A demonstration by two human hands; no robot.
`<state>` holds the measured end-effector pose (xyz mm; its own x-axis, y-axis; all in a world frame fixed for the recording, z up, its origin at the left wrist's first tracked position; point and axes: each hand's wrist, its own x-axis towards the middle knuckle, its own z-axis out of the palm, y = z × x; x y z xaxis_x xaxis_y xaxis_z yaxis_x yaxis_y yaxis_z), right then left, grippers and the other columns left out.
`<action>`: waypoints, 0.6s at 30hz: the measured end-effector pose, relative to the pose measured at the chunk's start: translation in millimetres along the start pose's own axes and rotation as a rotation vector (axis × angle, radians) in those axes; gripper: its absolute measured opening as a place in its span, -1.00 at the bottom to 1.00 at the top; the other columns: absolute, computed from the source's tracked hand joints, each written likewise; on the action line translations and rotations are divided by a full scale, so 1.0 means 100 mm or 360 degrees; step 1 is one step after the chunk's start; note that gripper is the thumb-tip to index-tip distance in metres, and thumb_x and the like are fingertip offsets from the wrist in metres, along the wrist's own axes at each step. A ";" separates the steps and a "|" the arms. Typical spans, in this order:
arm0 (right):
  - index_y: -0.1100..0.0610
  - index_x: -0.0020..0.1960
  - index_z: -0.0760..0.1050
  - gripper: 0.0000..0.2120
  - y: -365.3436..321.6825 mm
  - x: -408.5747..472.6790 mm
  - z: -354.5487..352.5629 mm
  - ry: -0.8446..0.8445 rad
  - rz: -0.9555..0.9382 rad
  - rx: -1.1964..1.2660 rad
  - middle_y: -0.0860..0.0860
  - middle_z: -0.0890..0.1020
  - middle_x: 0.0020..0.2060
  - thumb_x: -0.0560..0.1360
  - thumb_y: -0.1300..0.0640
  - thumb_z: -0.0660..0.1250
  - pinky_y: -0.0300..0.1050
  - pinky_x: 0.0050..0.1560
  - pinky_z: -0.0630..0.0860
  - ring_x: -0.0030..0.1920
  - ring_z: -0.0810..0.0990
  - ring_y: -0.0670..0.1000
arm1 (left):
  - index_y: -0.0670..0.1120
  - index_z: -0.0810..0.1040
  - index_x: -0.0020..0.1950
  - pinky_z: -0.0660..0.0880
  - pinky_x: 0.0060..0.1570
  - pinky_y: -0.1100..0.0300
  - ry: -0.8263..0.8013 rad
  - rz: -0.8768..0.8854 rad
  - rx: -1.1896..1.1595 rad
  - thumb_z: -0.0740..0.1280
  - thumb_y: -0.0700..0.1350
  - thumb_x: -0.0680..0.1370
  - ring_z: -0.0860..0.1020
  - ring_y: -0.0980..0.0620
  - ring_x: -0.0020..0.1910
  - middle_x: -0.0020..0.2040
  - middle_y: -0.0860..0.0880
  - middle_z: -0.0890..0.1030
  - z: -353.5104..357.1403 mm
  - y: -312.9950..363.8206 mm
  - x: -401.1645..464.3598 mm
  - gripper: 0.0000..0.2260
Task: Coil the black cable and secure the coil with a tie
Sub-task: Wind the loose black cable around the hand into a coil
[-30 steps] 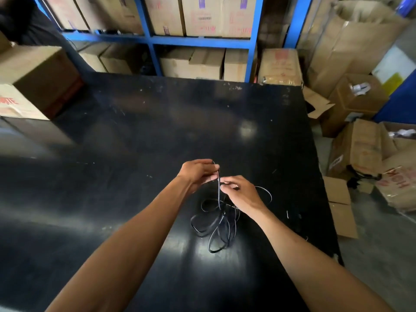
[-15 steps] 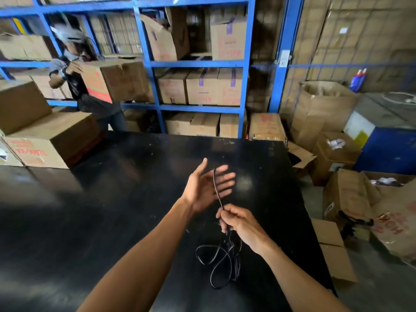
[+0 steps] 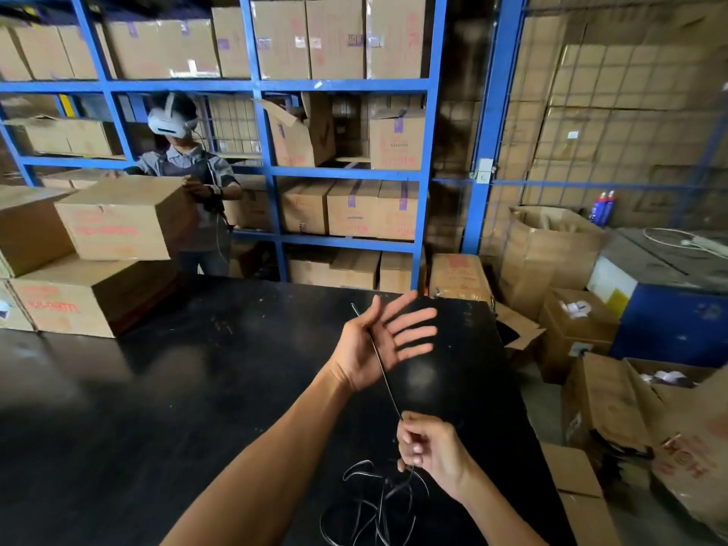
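Note:
A thin black cable [image 3: 384,372] runs taut from its free end above my left hand [image 3: 378,344] down to my right hand [image 3: 431,453]. My left hand is raised over the black table [image 3: 197,388], palm up and fingers spread, and the cable lies straight across the palm without being gripped. My right hand pinches the cable between thumb and fingers, nearer to me. Below that hand the rest of the cable lies in loose tangled loops [image 3: 374,502] on the table. No tie is visible.
Stacked cardboard boxes [image 3: 90,293] stand on the table's far left. A person wearing a headset [image 3: 185,171] holds a box behind the table. Blue shelving [image 3: 346,171] with boxes fills the back. More boxes [image 3: 575,333] crowd the floor on the right.
My left hand has let go of the cable and spread open with the cable across its palm. My right hand has drawn back toward me along the cable. The view has tilted up.

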<state>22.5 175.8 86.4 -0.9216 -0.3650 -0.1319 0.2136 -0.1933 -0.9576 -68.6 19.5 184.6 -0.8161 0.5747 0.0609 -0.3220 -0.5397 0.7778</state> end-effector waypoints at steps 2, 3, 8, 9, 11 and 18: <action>0.14 -0.34 0.39 -0.82 0.01 0.03 -0.01 0.0001 0.0005 -0.0024 0.01 0.24 -0.48 0.42 0.12 0.27 -0.07 -0.25 0.52 -0.48 0.25 -0.02 | -0.13 0.34 0.56 0.31 0.43 -0.26 0.0017 -0.0015 0.0006 0.00 0.26 0.67 0.50 -0.28 0.37 0.48 -0.31 0.41 -0.05 0.03 0.00 -0.38; 0.13 -0.34 0.39 -0.81 0.03 0.04 -0.01 -0.0001 0.0008 -0.0037 0.00 0.24 -0.48 0.42 0.12 0.26 -0.07 -0.25 0.52 -0.48 0.24 -0.02 | -0.14 0.34 0.56 0.30 0.43 -0.27 0.0026 -0.0017 0.0006 -0.01 0.27 0.67 0.50 -0.29 0.37 0.48 -0.32 0.41 -0.07 0.05 -0.01 -0.36; 0.11 -0.34 0.41 -0.80 0.16 0.10 -0.03 -0.0037 0.0056 -0.0134 0.00 0.25 -0.46 0.43 0.09 0.27 -0.06 -0.22 0.53 -0.46 0.26 -0.01 | -0.15 0.33 0.56 0.30 0.44 -0.28 -0.0007 -0.0052 -0.0037 0.03 0.25 0.67 0.48 -0.30 0.40 0.49 -0.32 0.40 -0.17 0.13 -0.06 -0.38; 0.11 -0.33 0.41 -0.80 0.19 0.11 -0.04 -0.0045 0.0070 -0.0134 0.00 0.26 -0.45 0.43 0.08 0.27 -0.06 -0.22 0.53 -0.45 0.26 -0.01 | -0.15 0.33 0.56 0.31 0.44 -0.28 -0.0025 -0.0069 -0.0031 0.04 0.25 0.67 0.47 -0.30 0.40 0.49 -0.32 0.40 -0.17 0.13 -0.07 -0.38; 0.12 -0.31 0.44 -0.80 0.24 0.14 -0.06 -0.0057 0.0091 -0.0152 -0.01 0.30 -0.45 0.43 0.04 0.30 -0.06 -0.22 0.52 -0.44 0.28 -0.01 | -0.15 0.31 0.57 0.29 0.44 -0.29 -0.0103 -0.0124 -0.0027 0.03 0.25 0.67 0.44 -0.31 0.42 0.50 -0.33 0.38 -0.19 0.14 -0.09 -0.38; 0.00 -0.36 0.56 -0.39 0.37 0.28 -0.27 0.0278 0.0126 -0.1009 -0.09 0.52 -0.52 0.39 -0.55 0.30 -0.28 -0.32 0.53 -0.46 0.52 -0.16 | 0.06 0.07 0.65 -0.13 0.38 -0.59 -0.0659 -0.0517 -0.0010 -0.13 0.34 0.64 -0.05 -0.39 0.60 0.63 -0.31 0.00 -0.17 0.30 -0.20 -0.36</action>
<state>-4.2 182.9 40.7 -0.9614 -0.1924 -0.1967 0.1002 0.4213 -0.9014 -70.2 -18.8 196.3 -0.4162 0.9073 0.0606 -0.5305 -0.2964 0.7941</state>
